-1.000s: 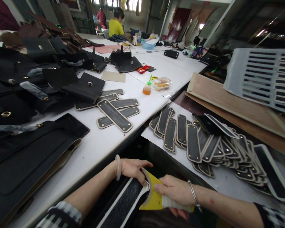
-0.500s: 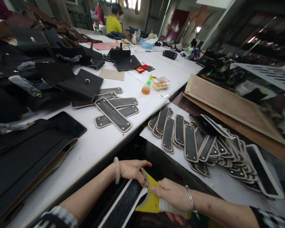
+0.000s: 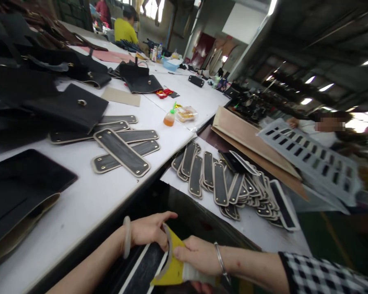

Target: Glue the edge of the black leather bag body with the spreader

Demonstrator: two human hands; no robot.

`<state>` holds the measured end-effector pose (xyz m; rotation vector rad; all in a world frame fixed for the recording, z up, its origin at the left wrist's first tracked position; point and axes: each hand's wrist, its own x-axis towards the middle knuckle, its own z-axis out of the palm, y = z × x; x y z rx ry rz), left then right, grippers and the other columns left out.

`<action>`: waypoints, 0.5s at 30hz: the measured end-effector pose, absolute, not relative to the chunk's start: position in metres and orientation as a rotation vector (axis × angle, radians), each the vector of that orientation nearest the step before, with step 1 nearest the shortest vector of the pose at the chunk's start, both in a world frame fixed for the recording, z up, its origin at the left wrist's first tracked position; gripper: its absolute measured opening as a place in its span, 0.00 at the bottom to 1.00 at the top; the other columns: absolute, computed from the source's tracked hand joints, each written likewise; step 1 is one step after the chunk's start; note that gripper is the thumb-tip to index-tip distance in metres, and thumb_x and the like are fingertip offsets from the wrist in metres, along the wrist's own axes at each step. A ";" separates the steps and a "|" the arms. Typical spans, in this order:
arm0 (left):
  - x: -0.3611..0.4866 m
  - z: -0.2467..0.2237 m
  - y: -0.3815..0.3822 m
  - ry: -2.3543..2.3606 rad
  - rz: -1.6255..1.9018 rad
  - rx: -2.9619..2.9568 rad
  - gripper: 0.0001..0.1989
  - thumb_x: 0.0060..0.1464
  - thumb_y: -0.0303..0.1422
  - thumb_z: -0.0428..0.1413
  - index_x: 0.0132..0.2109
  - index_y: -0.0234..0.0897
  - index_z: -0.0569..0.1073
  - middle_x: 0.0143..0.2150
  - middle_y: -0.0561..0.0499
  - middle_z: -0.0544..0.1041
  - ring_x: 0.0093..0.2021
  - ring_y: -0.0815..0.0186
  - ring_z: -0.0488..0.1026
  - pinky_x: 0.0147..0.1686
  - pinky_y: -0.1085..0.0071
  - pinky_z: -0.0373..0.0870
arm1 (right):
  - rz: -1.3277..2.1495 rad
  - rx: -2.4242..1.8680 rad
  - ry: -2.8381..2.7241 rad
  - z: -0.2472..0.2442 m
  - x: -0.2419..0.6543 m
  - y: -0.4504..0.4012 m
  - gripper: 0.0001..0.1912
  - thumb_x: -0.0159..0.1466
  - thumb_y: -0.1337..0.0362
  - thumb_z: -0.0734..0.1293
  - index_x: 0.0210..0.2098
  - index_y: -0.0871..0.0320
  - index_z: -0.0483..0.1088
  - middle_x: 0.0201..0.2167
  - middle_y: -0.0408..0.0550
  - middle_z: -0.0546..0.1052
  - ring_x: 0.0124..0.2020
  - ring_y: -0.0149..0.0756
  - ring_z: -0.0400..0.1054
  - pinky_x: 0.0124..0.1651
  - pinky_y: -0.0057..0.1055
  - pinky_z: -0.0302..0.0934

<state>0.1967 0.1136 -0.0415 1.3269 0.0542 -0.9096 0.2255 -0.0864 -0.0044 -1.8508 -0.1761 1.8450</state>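
Note:
My right hand [image 3: 199,255] is wrapped round the pale handle of a yellow scraper-like tool [image 3: 169,267] with a flat, curved blade. The blade's edge lies against the far end of a long black panel [image 3: 141,269] with white borders, low in the picture. My left hand [image 3: 150,230] is closed on that end of the panel, right beside the blade, with the index finger stretched out above. What the left hand's other fingers touch is partly hidden. The panel's near end runs out of the frame.
Several finished-looking black panels with beige edges [image 3: 122,152] lie crossed on the white table [image 3: 88,212]. A larger heap of panels [image 3: 221,183] covers the right-hand surface. Black bags [image 3: 70,108] fill the left. A small orange-liquid bottle [image 3: 169,118] stands farther back. Another person carries a white slotted crate [image 3: 313,159].
My view has swung to the right, so the table things appear farther left. A person with a white crate has come into view. My hands keep their hold on the panel and tool.

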 end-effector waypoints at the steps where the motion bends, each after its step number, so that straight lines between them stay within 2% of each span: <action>1: 0.196 -0.044 0.113 0.068 -0.906 1.302 0.50 0.28 0.24 0.57 0.64 0.30 0.55 0.28 0.56 0.72 0.29 0.66 0.66 0.27 0.74 0.59 | 1.846 -1.907 -0.197 -0.005 0.226 -0.085 0.22 0.68 0.53 0.51 0.27 0.59 0.64 0.08 0.36 0.59 0.07 0.25 0.53 0.15 0.20 0.51; 4: 0.196 -0.052 0.112 0.050 -0.878 1.250 0.49 0.29 0.23 0.55 0.64 0.32 0.54 0.30 0.56 0.73 0.31 0.66 0.67 0.28 0.74 0.59 | 1.707 -2.099 -0.283 -0.008 0.225 -0.081 0.20 0.67 0.54 0.55 0.26 0.59 0.66 0.12 0.36 0.60 0.13 0.24 0.54 0.20 0.20 0.52; 7: 0.197 -0.053 0.113 0.022 -0.877 1.189 0.48 0.27 0.23 0.53 0.63 0.37 0.56 0.35 0.55 0.75 0.35 0.64 0.70 0.31 0.73 0.61 | 1.515 -2.246 -0.284 -0.010 0.221 -0.076 0.20 0.62 0.52 0.62 0.21 0.59 0.64 0.16 0.38 0.59 0.18 0.24 0.53 0.19 0.21 0.48; 11: 0.194 -0.053 0.117 0.032 -0.889 1.107 0.48 0.26 0.26 0.51 0.63 0.44 0.55 0.36 0.55 0.76 0.37 0.59 0.72 0.36 0.68 0.65 | 1.444 -2.287 -0.206 -0.012 0.211 -0.067 0.20 0.62 0.51 0.62 0.21 0.57 0.63 0.18 0.39 0.61 0.19 0.26 0.54 0.18 0.22 0.48; 15: 0.193 -0.068 0.119 -0.006 -0.823 1.181 0.47 0.32 0.32 0.52 0.65 0.44 0.53 0.35 0.54 0.78 0.38 0.55 0.73 0.38 0.64 0.66 | 1.361 -2.192 -0.221 -0.031 0.203 -0.065 0.21 0.61 0.52 0.62 0.17 0.56 0.61 0.16 0.40 0.61 0.17 0.28 0.54 0.16 0.24 0.48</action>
